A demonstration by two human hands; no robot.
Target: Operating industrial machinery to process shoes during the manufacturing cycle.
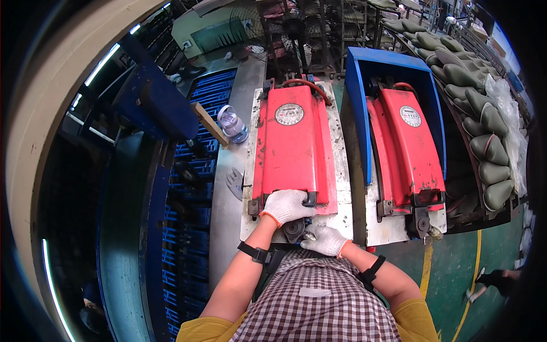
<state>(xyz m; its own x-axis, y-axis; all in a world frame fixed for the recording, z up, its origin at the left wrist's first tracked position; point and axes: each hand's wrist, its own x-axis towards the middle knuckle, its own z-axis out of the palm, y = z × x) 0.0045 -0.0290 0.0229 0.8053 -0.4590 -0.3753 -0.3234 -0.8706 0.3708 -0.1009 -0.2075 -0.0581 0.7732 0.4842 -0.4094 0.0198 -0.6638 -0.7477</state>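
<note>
The left hand (286,206) folds over the black handle (310,199) fronting the red machine cover (289,154); below that cover, the right hand (326,240) meets the metal latch (294,228), its pinch unclear. Latch-working seems underway, calling for steady control.

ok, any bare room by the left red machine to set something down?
Best: the steel bench strip between the blue racking and the red machine's white base, nearer than the grey glove. Also a smaller patch beyond the bottle. Crowded: the machine's near end, left grip at the black handle, right grip closer to the apron.
</note>
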